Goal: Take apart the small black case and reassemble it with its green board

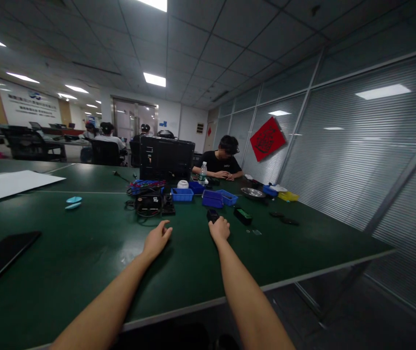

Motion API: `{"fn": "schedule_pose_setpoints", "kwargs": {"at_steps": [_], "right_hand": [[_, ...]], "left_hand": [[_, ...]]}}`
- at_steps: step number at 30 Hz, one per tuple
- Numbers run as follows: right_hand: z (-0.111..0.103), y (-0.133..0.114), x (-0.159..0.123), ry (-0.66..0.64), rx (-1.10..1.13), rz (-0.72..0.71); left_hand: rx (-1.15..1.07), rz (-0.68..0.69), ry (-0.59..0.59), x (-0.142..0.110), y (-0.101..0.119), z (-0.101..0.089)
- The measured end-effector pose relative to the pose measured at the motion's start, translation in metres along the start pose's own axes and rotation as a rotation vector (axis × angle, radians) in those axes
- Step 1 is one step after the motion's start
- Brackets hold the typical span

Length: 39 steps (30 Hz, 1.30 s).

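Note:
My right hand is closed around the near end of a small black box-shaped device on the green table. The device's exact kind cannot be made out. My left hand rests on the table to the left, fingers apart and curved, with nothing in it. To the right of my right hand lies a black case with a green circuit board. Small clear pieces lie just in front of that case. Beyond my right hand stands a dark blue plastic bin.
Blue bins, a black power adapter with cables, a monitor and a water bottle stand ahead. A metal bowl is at right. A black phone-like slab lies left. Across the table sits a person.

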State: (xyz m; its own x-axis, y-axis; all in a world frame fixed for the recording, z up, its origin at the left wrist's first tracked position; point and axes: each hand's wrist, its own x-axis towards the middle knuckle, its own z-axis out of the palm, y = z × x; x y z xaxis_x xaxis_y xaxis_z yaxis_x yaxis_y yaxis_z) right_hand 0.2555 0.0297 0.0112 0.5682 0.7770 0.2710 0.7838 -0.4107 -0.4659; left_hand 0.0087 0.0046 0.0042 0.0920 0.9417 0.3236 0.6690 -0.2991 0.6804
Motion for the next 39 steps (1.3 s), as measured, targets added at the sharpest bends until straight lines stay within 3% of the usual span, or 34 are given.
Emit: {"fn": "schedule_pose_setpoints", "kwargs": {"at_steps": [6,10,12,16,21,26,35,39], "right_hand": [[-0.017,0.000,-0.006,0.126,0.123,0.020],[-0.030,-0.014,-0.015,0.250,0.259,-0.146],[-0.030,-0.024,-0.021,0.201,0.346,-0.228],[-0.019,-0.037,-0.030,-0.014,0.418,-0.269],[-0.007,-0.034,-0.028,-0.116,0.321,-0.257],[-0.004,-0.028,-0.027,-0.059,0.155,-0.300],[-0.021,-0.037,-0.048,0.000,-0.087,-0.613],[-0.025,-0.046,-0.060,-0.037,-0.081,-0.836]], "left_hand": [[-0.011,0.023,-0.013,-0.002,0.001,0.000],[-0.007,0.030,-0.023,-0.003,0.001,-0.001],[-0.011,0.035,-0.019,-0.002,0.001,-0.001],[-0.016,0.031,-0.018,-0.001,0.001,0.000],[-0.025,0.010,-0.026,-0.002,0.003,-0.001],[-0.033,0.022,-0.011,-0.001,0.001,0.001],[-0.020,0.036,-0.016,0.000,-0.001,0.003],[-0.013,0.031,-0.022,0.001,-0.004,0.004]]}}
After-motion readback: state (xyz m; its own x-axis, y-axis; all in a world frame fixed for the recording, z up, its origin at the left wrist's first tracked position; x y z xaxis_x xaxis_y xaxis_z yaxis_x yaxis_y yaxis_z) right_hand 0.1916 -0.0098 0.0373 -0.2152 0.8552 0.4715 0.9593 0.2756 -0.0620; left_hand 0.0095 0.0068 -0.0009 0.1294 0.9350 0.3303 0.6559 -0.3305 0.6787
